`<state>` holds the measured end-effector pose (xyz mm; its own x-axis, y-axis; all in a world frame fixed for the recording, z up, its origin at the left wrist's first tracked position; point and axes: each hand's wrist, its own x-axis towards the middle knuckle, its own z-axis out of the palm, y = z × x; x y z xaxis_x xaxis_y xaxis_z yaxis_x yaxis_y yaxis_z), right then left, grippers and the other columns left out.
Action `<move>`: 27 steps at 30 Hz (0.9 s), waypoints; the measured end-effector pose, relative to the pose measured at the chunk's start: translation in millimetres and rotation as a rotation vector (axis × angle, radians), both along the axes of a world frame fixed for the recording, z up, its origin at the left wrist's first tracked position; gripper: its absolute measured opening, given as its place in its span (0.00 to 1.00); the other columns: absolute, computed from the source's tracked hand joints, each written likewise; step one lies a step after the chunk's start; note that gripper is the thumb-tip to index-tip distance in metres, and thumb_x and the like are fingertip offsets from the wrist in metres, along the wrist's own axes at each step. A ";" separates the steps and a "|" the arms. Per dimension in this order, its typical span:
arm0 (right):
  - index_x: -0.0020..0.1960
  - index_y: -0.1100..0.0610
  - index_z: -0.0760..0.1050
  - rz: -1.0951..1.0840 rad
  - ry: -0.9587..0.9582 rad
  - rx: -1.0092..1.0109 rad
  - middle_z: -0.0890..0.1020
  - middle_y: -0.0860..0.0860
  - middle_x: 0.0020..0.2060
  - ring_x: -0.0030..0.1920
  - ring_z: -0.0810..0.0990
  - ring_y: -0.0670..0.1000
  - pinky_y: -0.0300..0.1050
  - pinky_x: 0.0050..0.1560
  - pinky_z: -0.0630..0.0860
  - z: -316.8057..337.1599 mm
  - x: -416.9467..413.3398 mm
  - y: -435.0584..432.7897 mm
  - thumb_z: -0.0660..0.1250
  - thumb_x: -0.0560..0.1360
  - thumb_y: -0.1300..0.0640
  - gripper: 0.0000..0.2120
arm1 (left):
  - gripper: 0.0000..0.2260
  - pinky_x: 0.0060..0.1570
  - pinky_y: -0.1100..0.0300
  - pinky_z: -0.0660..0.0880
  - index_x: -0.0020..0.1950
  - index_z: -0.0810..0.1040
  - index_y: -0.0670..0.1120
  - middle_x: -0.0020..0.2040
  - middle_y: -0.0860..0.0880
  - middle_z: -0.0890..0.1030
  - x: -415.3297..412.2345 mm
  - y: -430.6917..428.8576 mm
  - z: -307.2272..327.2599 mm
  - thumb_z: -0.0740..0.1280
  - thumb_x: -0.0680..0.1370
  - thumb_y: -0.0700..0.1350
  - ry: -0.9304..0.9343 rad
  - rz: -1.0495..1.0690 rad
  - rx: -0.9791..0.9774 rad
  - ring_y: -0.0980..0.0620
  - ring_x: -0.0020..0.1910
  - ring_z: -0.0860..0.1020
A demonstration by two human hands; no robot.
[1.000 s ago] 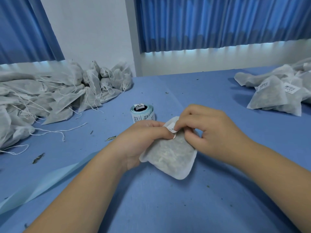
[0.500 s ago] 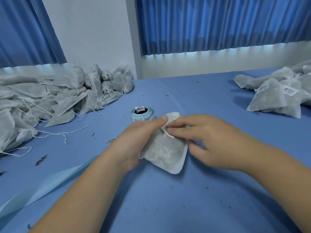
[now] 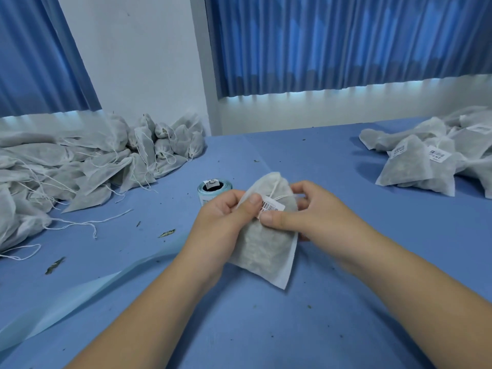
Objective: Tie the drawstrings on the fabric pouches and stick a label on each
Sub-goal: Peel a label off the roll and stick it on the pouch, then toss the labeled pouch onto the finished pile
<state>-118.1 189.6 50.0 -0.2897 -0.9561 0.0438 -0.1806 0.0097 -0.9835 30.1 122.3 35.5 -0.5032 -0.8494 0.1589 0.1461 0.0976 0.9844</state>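
Note:
A filled white fabric pouch [image 3: 266,251] is held upright above the blue table, its tied neck pointing away from me. My left hand [image 3: 223,222] grips its left side, thumb on the front. My right hand [image 3: 306,211] grips the right side, its thumb pressing a white barcode label [image 3: 273,206] onto the pouch's upper front. A thin drawstring runs down from the neck to the label. Behind my left hand stands a roll of labels [image 3: 214,189] with a pale blue backing.
A large heap of unlabelled pouches [image 3: 80,166] with loose strings covers the left of the table [image 3: 266,328]. Labelled pouches [image 3: 426,161] are piled at the right. A pale blue backing strip [image 3: 80,296] trails across the lower left. Bits of dried leaf lie scattered.
The pouch has been lifted and turned upright, so its neck and the barcode label now face me. Both thumbs have moved onto the label.

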 end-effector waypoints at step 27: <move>0.50 0.59 0.76 -0.352 -0.723 -0.432 0.82 0.54 0.45 0.43 0.83 0.49 0.37 0.41 0.79 30.3 -158.8 24.4 0.68 0.76 0.62 0.04 | 0.07 0.45 0.57 0.78 0.56 0.73 0.49 0.53 0.47 0.82 -186.8 3.7 63.4 0.61 0.82 0.51 0.116 -0.030 0.273 0.49 0.50 0.83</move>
